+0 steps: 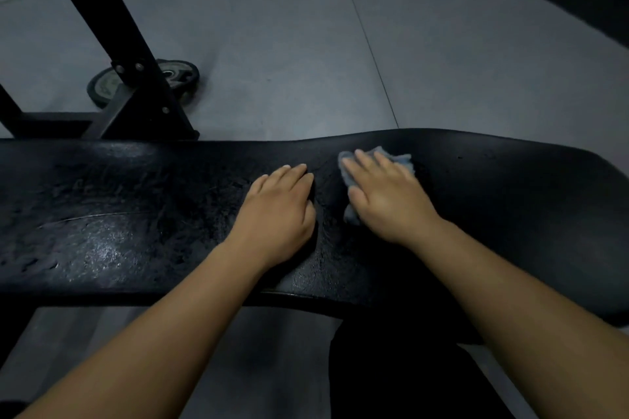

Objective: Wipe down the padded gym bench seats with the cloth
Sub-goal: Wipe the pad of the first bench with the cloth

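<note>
Right hand (388, 196) lies flat on the blue-grey cloth (401, 158), fingers straight, pressing it mid-seat on the padded gym bench (119, 214). Left hand (279, 211) rests alongside, fingers loose and empty. The cloth looks soft and light, so it probably needs firm palm pressure.

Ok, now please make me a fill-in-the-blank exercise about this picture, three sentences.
1. The right hand presses a blue-grey ____ flat on the bench.
2. The left hand rests on the bench and holds ____.
3. The weight plates lie on the ____.
Missing words: cloth; nothing; floor.
</note>
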